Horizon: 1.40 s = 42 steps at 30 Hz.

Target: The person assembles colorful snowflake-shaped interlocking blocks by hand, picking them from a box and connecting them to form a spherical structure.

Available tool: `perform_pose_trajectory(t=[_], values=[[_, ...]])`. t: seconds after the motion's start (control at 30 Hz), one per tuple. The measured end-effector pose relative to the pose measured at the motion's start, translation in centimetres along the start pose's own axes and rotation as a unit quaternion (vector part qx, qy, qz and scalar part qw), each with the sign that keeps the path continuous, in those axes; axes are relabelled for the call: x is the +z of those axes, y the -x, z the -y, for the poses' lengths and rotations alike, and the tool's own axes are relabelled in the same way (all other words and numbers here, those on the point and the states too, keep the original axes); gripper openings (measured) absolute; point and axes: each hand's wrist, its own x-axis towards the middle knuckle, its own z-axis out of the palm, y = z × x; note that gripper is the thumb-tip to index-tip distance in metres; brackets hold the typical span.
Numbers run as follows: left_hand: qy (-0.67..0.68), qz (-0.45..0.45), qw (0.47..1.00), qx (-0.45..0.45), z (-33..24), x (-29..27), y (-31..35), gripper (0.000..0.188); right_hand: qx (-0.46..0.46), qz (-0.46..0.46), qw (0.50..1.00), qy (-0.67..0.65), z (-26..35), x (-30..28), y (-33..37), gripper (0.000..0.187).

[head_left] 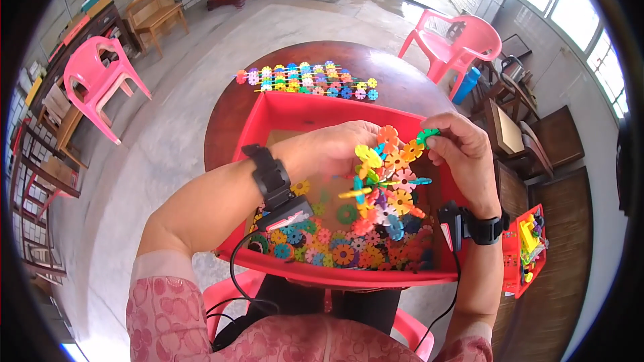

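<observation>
My left hand (342,151) is closed on the back of a cluster of interlocked plastic snowflake discs (392,184) in yellow, orange, pink, blue and purple; its fingertips are partly hidden behind the cluster. Between the thumb and fingers of my right hand (463,147) is a green snowflake disc (426,137), pinched at the cluster's upper right beside an orange disc. Whether the green disc is slotted in, I cannot tell. Below both hands, a red box (265,117) holds many loose discs (342,253) in mixed colours, heaped along its near side.
The box rests on a round dark wooden table (225,121). Beyond it lie rows of joined discs (305,79). Pink plastic chairs (107,80) stand left and far right. A red basket of toys (525,251) sits at the right. Black cables hang from both wrist straps.
</observation>
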Motion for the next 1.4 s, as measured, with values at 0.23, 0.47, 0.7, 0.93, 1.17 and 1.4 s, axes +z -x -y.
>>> perform_pose_trajectory(t=[0.23, 0.47, 0.7, 0.93, 1.17, 1.4], values=[[0.056, 0.025, 0.998, -0.012, -0.1, 0.8, 0.4, 0.022, 0.016, -0.007, 1.000, -0.012, 1.4, 0.7, 0.6, 0.016], [0.025, 0.020, 0.999, 0.012, -0.3, 1.5, 0.9, 0.012, 0.036, 0.011, 0.998, -0.046, 1.8, 0.8, 0.9, 0.012], [0.072, 0.083, 0.994, -0.012, -1.4, 2.5, 1.6, 0.011, 0.019, -0.007, 0.999, -0.041, 2.0, 0.7, 1.0, 0.011], [-0.089, 0.068, 0.993, 0.036, -1.9, 2.4, 1.3, 0.014, -0.012, -0.002, 1.000, 0.027, 3.2, 0.5, 1.3, 0.013], [-0.106, 0.057, 0.991, 0.062, -1.7, 2.3, 1.6, 0.014, 0.028, 0.060, 0.997, -0.028, 3.4, 0.7, 1.2, 0.009], [-0.058, 0.043, 0.997, 0.030, -2.0, 1.7, 1.5, 0.016, 0.042, 0.020, 0.998, -0.050, 2.4, 1.5, 0.9, 0.005]])
